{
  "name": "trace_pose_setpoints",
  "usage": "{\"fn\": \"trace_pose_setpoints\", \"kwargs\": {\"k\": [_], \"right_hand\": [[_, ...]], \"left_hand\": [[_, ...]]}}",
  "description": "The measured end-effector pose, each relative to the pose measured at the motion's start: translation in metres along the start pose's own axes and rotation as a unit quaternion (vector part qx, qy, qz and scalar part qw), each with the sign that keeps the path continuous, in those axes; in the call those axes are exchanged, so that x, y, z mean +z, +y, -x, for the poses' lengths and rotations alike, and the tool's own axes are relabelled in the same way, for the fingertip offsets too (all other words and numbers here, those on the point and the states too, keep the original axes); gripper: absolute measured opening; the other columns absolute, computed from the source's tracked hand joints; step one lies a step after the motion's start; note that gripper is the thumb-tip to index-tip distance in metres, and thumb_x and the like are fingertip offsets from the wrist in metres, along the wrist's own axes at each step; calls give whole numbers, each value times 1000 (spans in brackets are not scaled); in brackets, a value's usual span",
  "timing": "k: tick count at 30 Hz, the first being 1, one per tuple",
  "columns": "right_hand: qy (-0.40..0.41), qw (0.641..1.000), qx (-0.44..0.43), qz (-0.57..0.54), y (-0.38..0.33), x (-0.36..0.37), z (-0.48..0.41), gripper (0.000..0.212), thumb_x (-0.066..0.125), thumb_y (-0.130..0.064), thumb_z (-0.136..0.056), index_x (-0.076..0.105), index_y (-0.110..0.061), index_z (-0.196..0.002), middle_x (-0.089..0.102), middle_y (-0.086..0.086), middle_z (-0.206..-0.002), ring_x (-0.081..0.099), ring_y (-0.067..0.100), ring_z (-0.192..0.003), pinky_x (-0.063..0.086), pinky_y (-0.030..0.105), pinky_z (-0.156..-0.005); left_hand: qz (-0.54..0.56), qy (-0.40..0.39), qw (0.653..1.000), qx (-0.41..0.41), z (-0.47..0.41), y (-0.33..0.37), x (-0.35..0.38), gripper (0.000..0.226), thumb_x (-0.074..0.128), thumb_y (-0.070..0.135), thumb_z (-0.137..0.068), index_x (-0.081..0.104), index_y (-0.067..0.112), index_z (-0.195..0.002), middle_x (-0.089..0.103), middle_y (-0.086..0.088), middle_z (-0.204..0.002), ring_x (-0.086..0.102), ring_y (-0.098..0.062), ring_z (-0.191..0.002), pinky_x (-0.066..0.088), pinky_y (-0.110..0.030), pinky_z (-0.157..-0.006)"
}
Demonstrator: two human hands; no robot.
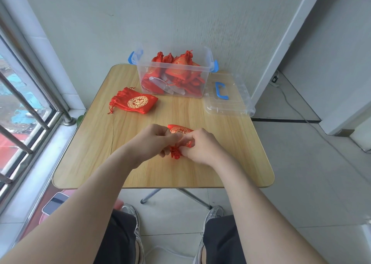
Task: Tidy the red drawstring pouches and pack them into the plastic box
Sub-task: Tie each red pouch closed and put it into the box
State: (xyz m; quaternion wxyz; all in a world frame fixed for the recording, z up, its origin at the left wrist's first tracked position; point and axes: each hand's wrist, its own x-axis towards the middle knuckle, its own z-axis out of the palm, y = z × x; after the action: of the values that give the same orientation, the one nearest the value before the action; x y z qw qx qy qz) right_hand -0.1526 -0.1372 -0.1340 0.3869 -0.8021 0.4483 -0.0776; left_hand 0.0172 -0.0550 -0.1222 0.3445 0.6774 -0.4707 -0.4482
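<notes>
You held one red pouch (pixel 181 131) low over the near middle of the desk (pixel 180 173), between both hands. Your left grip (pixel 157 141) was narrow, its fingers curled and pinching the gathered neck where the red cords bunched. Your right grip (pixel 201 146) was just as narrow, thumb and forefinger pinching the same neck from the other side. The pouch's gold-printed body pointed away from you. Whether its underside touched the desk could not be told.

Holding the neck from both sides looked like the way to draw the cords and close the mouth, so the tidying step seemed to be in hand and packing not yet begun for this pouch.

A small stack of flat pouches (pixel 136 102) lay on the far left of the desk, well apart from your hands, their cords trailing toward the edge. It probably sat there as the waiting pile, near enough to reach without crowding your working spot.

The plastic box (pixel 203 73) stood open at the far edge, its blue latches hanging out to the sides. Its lid (pixel 230 101) lay flat just beside it on the right, handle up, leaving the opening free for dropping things in. A heap of packed pouches (pixel 176 71) already filled much of the box, so the job looked well along.
</notes>
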Motion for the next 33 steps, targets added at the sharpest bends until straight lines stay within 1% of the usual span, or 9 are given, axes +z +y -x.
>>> {"fn": "trace_pose_setpoints", "kwargs": {"k": [3, 5, 8, 14, 18, 20, 23, 26, 33], "right_hand": [[12, 1000, -1, 4, 0, -1, 0, 9, 70, -36, -101, 78, -34, -104, 60, -11, -88, 58, 5, -77, 38, 14, -54], [29, 1000, 3, -4, 0, -2, -1, 10, 67, -32, -103, 77, -35, -105, 63, -7, -102, 62, 11, -91, 38, 14, -58], [47, 998, 7, -29, 0, -4, -3, 17, 62, -26, -105, 77, -34, -110, 68, -6, -111, 65, 13, -100, 41, 15, -65], [64, 989, -28, -131, -4, -2, -4, 14, 68, -33, -103, 80, -26, -101, 77, -7, -84, 70, 10, -83, 56, 29, -77], [97, 990, -43, -89, -4, -4, -2, 11, 78, -27, -96, 82, -23, -86, 55, -15, -59, 49, -1, -53, 38, 12, -53], [98, 990, -46, -87, -7, -7, 1, 14, 80, -27, -94, 82, -22, -81, 53, -16, -53, 48, -2, -48, 35, 10, -47], [100, 987, -23, -125, -13, -10, 3, 13, 82, -28, -87, 83, -21, -76, 67, -17, -58, 62, -3, -59, 51, 17, -60], [101, 976, 3, -192, -16, -10, 3, 10, 81, -30, -80, 83, -21, -76, 79, -4, -76, 78, 16, -85, 63, 41, -88], [120, 948, 61, -288, -24, -10, 2, 13, 71, -17, -89, 76, -7, -82, 79, 5, -78, 74, 21, -85, 49, 31, -75]], "left_hand": [[75, -27, 997, -16, 0, 4, 1, 31, 62, 34, -107, 58, 7, -92, 79, -8, -92, 57, -15, -64, 51, -29, -64], [103, -24, 994, -22, 0, 4, 1, 30, 56, 34, -110, 56, 9, -95, 79, -12, -103, 55, -16, -64, 51, -33, -65], [105, -17, 994, -37, -2, 3, 3, 31, 46, 33, -114, 60, 8, -103, 75, -11, -99, 51, -15, -63, 51, -34, -64], [87, -8, 996, -35, -4, 3, 9, 28, 43, 28, -115, 61, 9, -105, 69, -6, -94, 50, -15, -64, 51, -34, -66], [62, 6, 998, -17, -4, 5, 12, 26, 44, 27, -114, 59, 8, -103, 67, -8, -94, 49, -13, -61, 50, -33, -64], [47, 9, 999, -19, -4, 5, 12, 26, 43, 25, -115, 57, 8, -101, 68, -10, -94, 50, -14, -60, 50, -34, -65], [62, 11, 998, -17, -3, 8, 12, 27, 42, 26, -115, 56, 9, -99, 68, -7, -90, 50, -13, -58, 49, -37, -67], [90, 31, 995, -4, -2, 10, 15, 27, 44, 28, -115, 56, 11, -97, 66, 1, -82, 50, -9, -56, 50, -36, -67], [170, 71, 983, 6, -5, 11, 23, 18, 55, 26, -111, 58, 11, -101, 69, -5, -90, 51, -5, -51, 55, -37, -71]]}}
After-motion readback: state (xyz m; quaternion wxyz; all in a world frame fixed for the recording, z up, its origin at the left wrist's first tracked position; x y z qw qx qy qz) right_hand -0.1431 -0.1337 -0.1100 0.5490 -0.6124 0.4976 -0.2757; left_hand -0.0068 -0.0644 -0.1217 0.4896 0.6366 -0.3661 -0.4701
